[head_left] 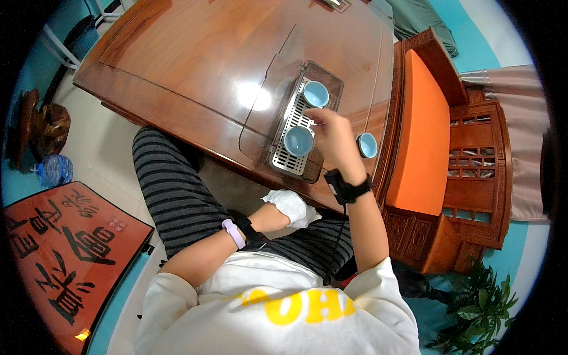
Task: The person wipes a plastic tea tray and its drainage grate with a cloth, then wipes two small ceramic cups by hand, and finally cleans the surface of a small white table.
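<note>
A light blue cup (299, 141) stands on the near part of a slotted metal tea tray (288, 161). Farther along the tray is a second blue cup (315, 94). My right hand (335, 137) is over the tray's right side, just beside the near cup, its index finger stretched left between the two cups. Its other fingers are partly hidden, and nothing shows in its grip. In my lap, my left hand (273, 218) holds a crumpled white cloth (291, 208), which covers most of its fingers. A third blue cup (367, 145) sits on the table right of my right wrist.
The tray rests on a glossy brown wooden table (195, 65). To the right stands a carved wooden bench with an orange cushion (417, 136). A red panel with black lettering (71, 254), a water jug (55, 170) and a leafy plant (479, 305) are around me.
</note>
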